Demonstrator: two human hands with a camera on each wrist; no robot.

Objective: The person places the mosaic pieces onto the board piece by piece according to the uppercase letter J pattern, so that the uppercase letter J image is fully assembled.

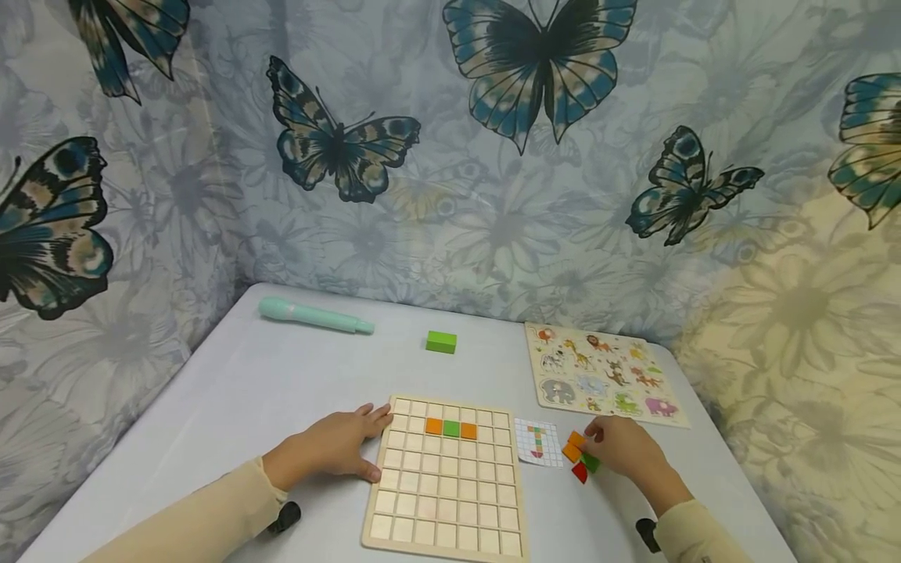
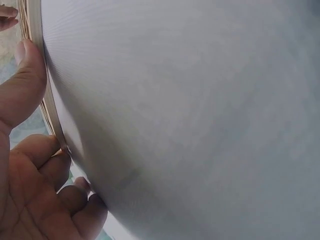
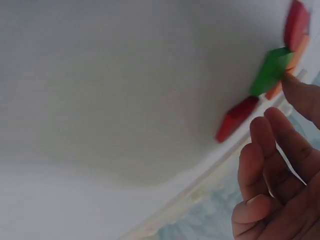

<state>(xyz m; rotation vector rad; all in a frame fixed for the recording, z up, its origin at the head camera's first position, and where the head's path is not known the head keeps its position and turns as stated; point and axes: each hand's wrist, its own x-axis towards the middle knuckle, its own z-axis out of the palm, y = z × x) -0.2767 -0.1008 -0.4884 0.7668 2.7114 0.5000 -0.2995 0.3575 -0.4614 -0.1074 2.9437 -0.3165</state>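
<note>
Left hand [image 1: 341,443]: fingers and thumb spread, resting against the left edge of the board [image 1: 446,489]. Right hand [image 1: 625,447]: thumb and fingertips apart, set over the loose tiles [image 1: 572,453]; whether the thumb touches one, cannot tell.

Board: wooden, gridded, flat on the white table [image 1: 338,367], between the hands. Set tiles [image 1: 451,428], three: orange, green, orange, side by side in the second row from the far edge.

Loose tiles: orange, green and red, clustered on the table; two reds visible from the right wrist.

Card [image 1: 538,443]: printed grid with coloured pattern, between board and loose tiles.

Beyond: animal puzzle [image 1: 601,375], far right; green block [image 1: 441,342], far middle; mint tube [image 1: 313,315], far left.
</note>
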